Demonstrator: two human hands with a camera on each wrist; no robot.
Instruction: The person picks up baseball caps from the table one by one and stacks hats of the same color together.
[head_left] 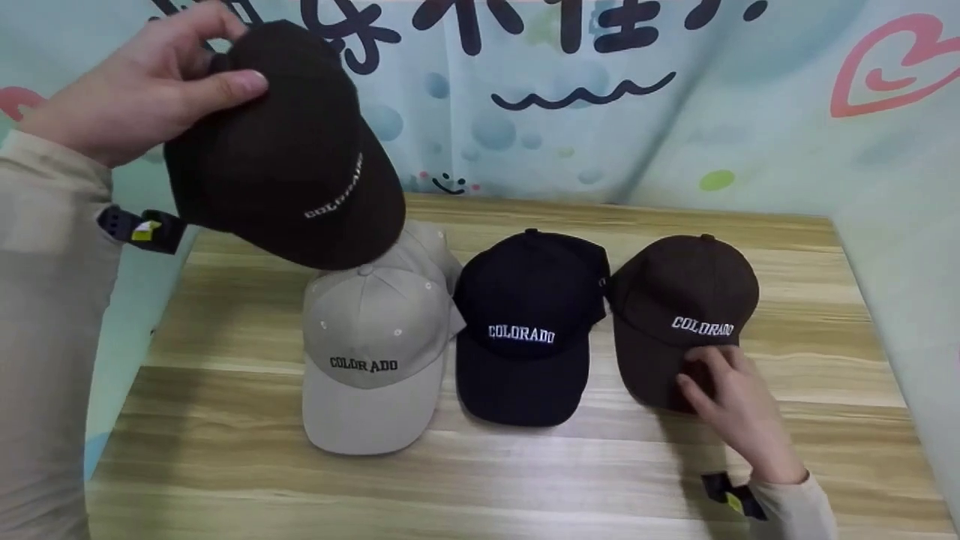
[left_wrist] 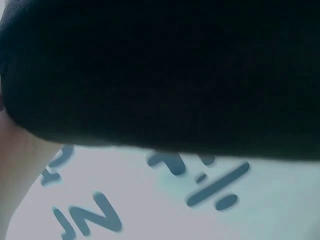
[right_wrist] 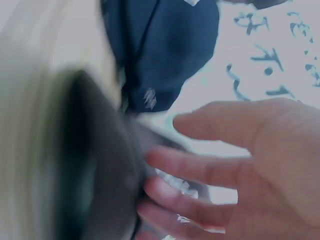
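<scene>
Up at the left, my left hand [head_left: 131,105] grips a dark brown cap [head_left: 277,142] by its back, thumb over the crown. The cap hangs tilted above the table, its COLORADO lettering facing down and right. It fills most of the left wrist view as a dark shape [left_wrist: 160,75]. My right hand [head_left: 739,409] is at the brim of another brown cap [head_left: 679,277] on the table. In the right wrist view its fingers [right_wrist: 200,167] are loosely bent over that cap without pinching it; whether they touch it I cannot tell.
A navy cap [head_left: 525,292] lies mid-table, against the brown one. Left of it is a beige cap [head_left: 367,322], with another light cap [head_left: 431,247] partly hidden behind. The wood-grain table [head_left: 510,487] ends at a printed curtain [head_left: 480,127].
</scene>
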